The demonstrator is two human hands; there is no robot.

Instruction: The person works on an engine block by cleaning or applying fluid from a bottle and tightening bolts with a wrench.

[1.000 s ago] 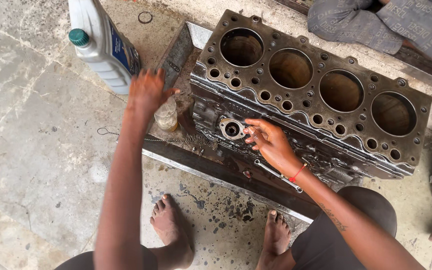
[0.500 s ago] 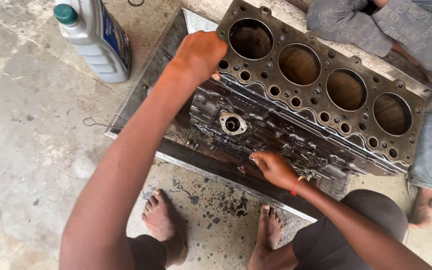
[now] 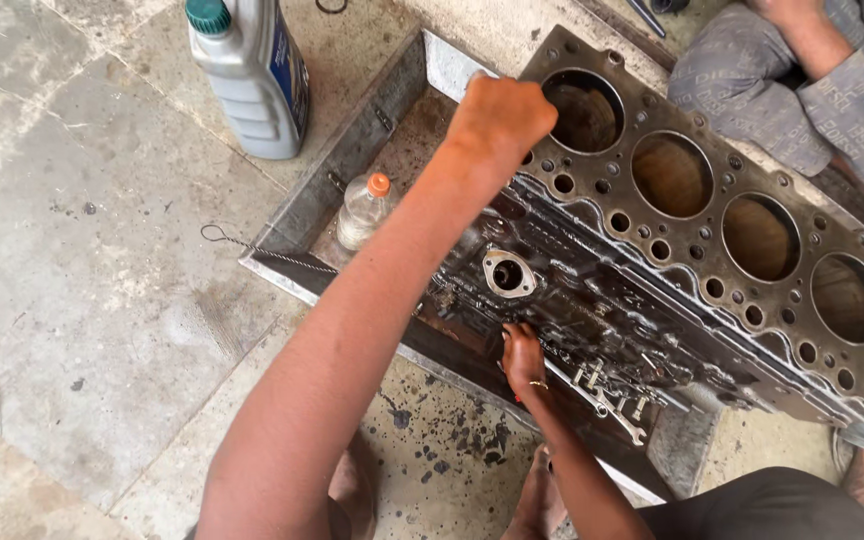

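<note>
A greasy four-cylinder engine block (image 3: 712, 250) lies tilted in a shallow metal tray (image 3: 352, 160) on the floor. My left hand (image 3: 500, 118) is closed on the block's near upper corner, beside the first cylinder bore. My right hand (image 3: 522, 358) rests lower down on the block's oily side face, just below a round flanged port (image 3: 508, 274); its fingers press against the metal and I cannot tell whether they hold anything. A spanner (image 3: 602, 395) lies along the side of the block to the right of that hand.
A small clear bottle with an orange cap (image 3: 364, 208) stands in the tray's left end. A grey oil jug with a green cap (image 3: 247, 70) stands on the concrete beyond it. Another person in grey clothes (image 3: 812, 70) sits behind the block. My bare feet are by the tray's front edge.
My left hand rose from near the small bottle up to the block's top corner. My right hand slid down the side face, from beside the flanged port to below it.
</note>
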